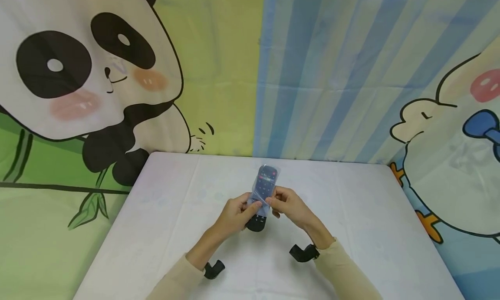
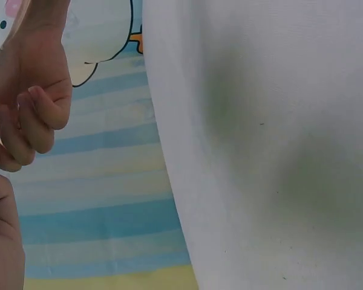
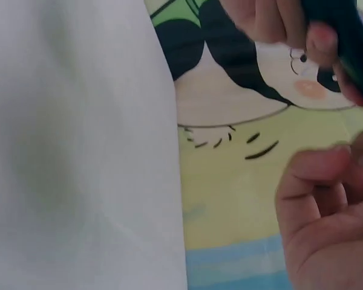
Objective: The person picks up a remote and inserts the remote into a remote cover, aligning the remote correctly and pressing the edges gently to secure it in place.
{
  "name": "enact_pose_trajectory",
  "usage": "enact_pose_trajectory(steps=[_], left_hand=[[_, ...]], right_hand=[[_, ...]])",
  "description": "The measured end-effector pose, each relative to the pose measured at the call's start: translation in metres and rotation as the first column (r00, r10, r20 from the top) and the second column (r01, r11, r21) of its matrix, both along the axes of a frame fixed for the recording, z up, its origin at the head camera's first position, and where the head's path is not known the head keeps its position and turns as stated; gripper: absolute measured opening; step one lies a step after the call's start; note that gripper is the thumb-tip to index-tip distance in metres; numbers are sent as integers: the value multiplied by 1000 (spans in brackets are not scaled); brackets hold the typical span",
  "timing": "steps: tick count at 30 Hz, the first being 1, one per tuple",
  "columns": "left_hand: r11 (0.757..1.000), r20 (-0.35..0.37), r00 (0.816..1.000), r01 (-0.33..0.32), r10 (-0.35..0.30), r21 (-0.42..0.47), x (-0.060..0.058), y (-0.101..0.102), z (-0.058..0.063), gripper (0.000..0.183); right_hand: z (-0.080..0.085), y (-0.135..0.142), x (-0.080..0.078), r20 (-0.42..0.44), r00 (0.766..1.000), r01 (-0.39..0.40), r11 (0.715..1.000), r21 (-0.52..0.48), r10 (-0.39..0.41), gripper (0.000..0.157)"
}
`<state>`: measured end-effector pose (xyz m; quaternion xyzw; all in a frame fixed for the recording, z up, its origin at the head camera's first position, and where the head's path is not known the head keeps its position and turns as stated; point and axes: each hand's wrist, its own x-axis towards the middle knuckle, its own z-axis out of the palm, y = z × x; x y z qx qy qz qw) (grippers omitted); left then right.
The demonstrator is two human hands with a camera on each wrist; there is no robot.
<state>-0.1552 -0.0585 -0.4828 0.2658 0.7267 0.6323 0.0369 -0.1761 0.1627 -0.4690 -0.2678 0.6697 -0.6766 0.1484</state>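
Observation:
A black remote control [image 1: 256, 224] is held up over the table, its upper part inside a clear plastic sleeve [image 1: 267, 182]. The sleeve is bunched around the middle, and the rounded lower end is bare. My left hand [image 1: 233, 213] grips the remote from its left side, thumb across the front. On the other side, my right hand [image 1: 292, 205] pinches the sleeve with thumb and finger. In the right wrist view, the dark back of the remote [image 3: 342, 39] rests against the fingers of the left hand [image 3: 275, 21], above the curled right hand [image 3: 327, 223].
A white-covered table [image 1: 187, 191] lies beneath both hands. Behind it hangs a printed cloth with a panda [image 1: 109, 83] and blue stripes [image 1: 304, 74]. Black wrist mounts [image 1: 304, 253] stick out beside both forearms.

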Motion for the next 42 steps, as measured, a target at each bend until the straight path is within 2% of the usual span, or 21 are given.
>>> enact_pose_trajectory(steps=[1,4,7,9,11,13,15,17,19,22,25,27,30,33,34,36,37,39,40,42], left_hand=[[1000,-10,1000,19,-19,-5,0,0,1,26],[999,-29,999,37,-38,-27,0,-1,2,23],[998,-53,998,12,-16,-68,-1,-1,5,23],[991,-124,992,-37,21,-131,-3,-2,9,24],[971,-232,970,-124,75,-203,-5,-3,13,26],[941,-349,929,-220,122,-257,-7,-5,16,25],[914,-450,884,-281,127,-292,-10,-5,17,23],[910,-495,864,-277,95,-308,-13,-5,16,25],[918,-513,857,-244,53,-312,-13,-3,13,31],[936,-488,873,-194,28,-293,-12,1,9,33],[951,-446,895,-157,23,-265,-9,4,4,35],[955,-439,898,-144,17,-258,-7,6,2,35],[944,-446,895,-158,12,-291,-5,8,2,33],[923,-410,911,-191,41,-333,-6,7,4,36],[918,-378,924,-200,59,-344,-7,6,4,37],[922,-282,956,-183,85,-343,-7,4,5,38],[931,-219,972,-156,85,-331,-7,2,6,37],[960,-75,996,-61,42,-273,-8,1,7,35],[973,-1,1000,-8,8,-232,-8,1,7,37],[986,124,990,87,-69,-145,-8,1,8,42]], right_hand=[[0,1,0,14,1000,-8,1000,1,8,17],[1,1,-1,-16,1000,3,1000,-1,-3,34],[2,-2,-1,-65,997,49,999,-23,-50,31],[3,-5,-1,-71,994,83,996,-33,-85,28],[5,-6,0,-45,994,96,995,-23,-97,29],[7,-6,0,-5,996,92,996,-3,-92,32],[7,-8,2,37,994,104,995,10,-104,36],[5,-13,6,75,984,161,986,30,-163,39],[2,-21,10,80,967,242,970,18,-242,39],[-2,-32,15,70,930,360,933,2,-360,37],[-2,-38,16,40,911,413,910,-43,-411,35],[-2,-38,15,38,905,426,902,-70,-425,34],[-1,-37,12,38,900,435,897,-82,-434,32],[0,-35,9,22,912,410,911,-48,-409,32],[0,-35,8,22,921,390,920,-35,-389,33],[1,-34,8,29,939,345,939,-19,-344,36],[2,-33,8,33,945,325,946,-14,-324,38],[3,-33,8,36,952,303,953,-12,-303,40],[3,-33,8,35,953,303,953,-14,-302,40],[4,-31,8,-10,945,328,945,10,-328,35]])
